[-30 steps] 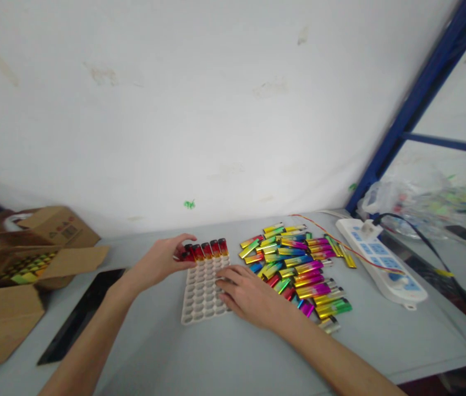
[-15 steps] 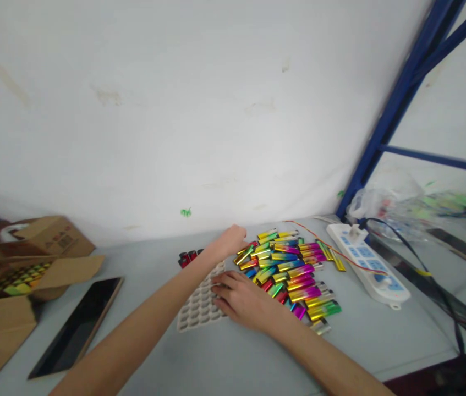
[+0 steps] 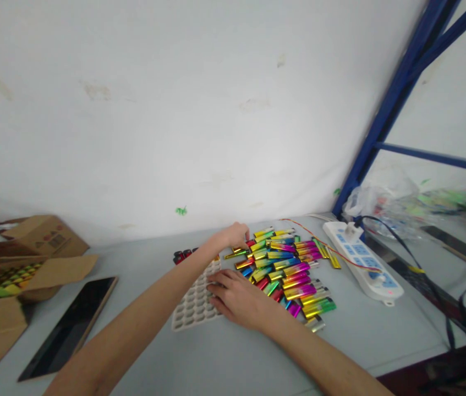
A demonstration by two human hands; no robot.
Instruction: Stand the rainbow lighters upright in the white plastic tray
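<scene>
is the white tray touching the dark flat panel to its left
Apart: the head view shows gray tabletop between the white tray and the dark flat panel.

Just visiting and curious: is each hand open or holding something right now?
Left hand: at the shiny lighters; cannot tell whether it holds one.
Right hand: open, lying on the white tray.

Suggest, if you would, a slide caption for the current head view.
Left hand at the edge of a heap of shiny multicoloured lighters, right hand on a pale pocketed tray.
</scene>
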